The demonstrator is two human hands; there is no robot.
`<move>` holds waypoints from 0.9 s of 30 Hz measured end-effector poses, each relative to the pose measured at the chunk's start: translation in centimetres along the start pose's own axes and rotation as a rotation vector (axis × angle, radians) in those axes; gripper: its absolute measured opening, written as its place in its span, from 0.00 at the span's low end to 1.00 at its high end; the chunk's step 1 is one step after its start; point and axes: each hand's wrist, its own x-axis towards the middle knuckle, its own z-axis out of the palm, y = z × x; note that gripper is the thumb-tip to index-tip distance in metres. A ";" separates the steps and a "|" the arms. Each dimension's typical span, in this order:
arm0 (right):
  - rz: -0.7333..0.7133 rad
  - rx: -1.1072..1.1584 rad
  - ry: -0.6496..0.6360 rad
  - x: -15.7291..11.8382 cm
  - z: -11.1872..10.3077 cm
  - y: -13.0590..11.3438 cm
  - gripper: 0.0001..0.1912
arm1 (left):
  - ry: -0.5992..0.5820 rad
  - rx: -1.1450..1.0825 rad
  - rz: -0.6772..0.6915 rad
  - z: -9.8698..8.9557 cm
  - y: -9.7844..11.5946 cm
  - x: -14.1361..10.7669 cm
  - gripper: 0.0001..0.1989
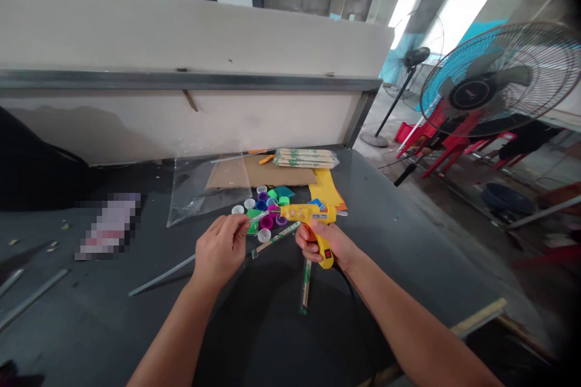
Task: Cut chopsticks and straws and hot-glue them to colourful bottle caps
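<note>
My right hand (324, 242) is wrapped round the handle of a yellow hot glue gun (308, 213), whose nozzle points left. A short clear stub pokes out of its back end. Just left of the nozzle, my left hand (220, 251) pinches a long translucent glue stick (163, 275); one end is by the nozzle, and the other slants down to the left. Coloured and white bottle caps (266, 222) cluster behind and below the nozzle. Two paper-wrapped chopstick packs lie near my right hand, one slanting pack (276, 240) and one lower pack (305, 290).
Behind the caps lie brown cardboard (281, 178), a clear plastic bag (204, 187), a bundle of wrapped chopsticks (306, 158) and yellow paper (329, 187). More glue sticks (34, 299) lie at left. A white partition (181, 36) borders the table; a fan (476, 94) stands right.
</note>
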 end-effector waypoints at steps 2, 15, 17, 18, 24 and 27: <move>0.000 -0.005 -0.005 0.0 -0.1 0.0 0.19 | 0.006 -0.001 0.009 -0.1 0.0 0.0 0.05; 0.009 -0.029 0.014 -0.1 -0.1 0.1 0.19 | -0.006 0.027 0.037 -0.6 -0.2 0.2 0.06; 0.008 -0.030 0.012 -0.1 -0.1 0.1 0.18 | 0.007 0.025 0.048 -0.6 -0.2 0.3 0.06; 0.007 -0.030 0.012 -0.1 -0.1 0.1 0.18 | 0.015 0.026 0.058 -0.7 -0.2 0.3 0.05; 0.024 -0.044 0.018 0.0 -0.2 0.1 0.19 | 0.062 0.044 0.116 -0.8 -0.3 0.5 0.04; 0.029 -0.048 0.009 0.0 -0.4 0.1 0.19 | 0.089 0.051 0.131 -0.7 -0.5 0.5 0.03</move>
